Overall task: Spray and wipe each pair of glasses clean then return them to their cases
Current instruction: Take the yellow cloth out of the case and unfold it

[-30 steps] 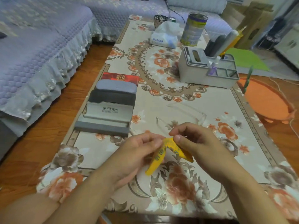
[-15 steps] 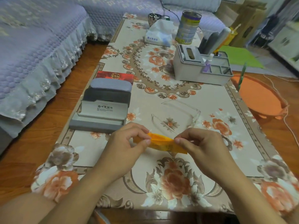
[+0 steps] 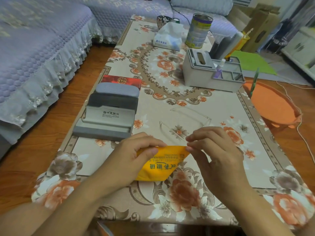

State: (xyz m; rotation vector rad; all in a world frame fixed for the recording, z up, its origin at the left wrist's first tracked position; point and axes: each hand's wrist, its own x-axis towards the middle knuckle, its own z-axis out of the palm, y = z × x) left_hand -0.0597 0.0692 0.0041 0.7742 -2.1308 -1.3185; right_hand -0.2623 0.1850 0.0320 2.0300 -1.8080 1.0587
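Note:
A yellow cleaning cloth (image 3: 160, 166) with printed writing hangs spread between my hands above the floral table. My left hand (image 3: 133, 159) pinches its left top corner, and my right hand (image 3: 216, 150) pinches the right top corner. Clear-framed glasses (image 3: 187, 123) lie on the table just beyond my hands, their temples unfolded. To the left an open grey glasses case (image 3: 105, 123) holds nothing. Behind it sit two shut cases, a dark grey case (image 3: 112, 101) and a light grey case (image 3: 117, 89). A small spray bottle (image 3: 219, 68) stands in the grey organiser.
A grey desk organiser (image 3: 197, 74), a tissue pack (image 3: 168, 38), a tin can (image 3: 198, 31) and a red box (image 3: 121, 80) stand further back on the table (image 3: 230, 108). An orange basin (image 3: 272, 104) is on the floor at the right, a sofa (image 3: 34, 48) at the left.
The yellow cloth was bunched and folded between my hands. I have pulled my hands apart, and the cloth now hangs unfolded with its print showing.

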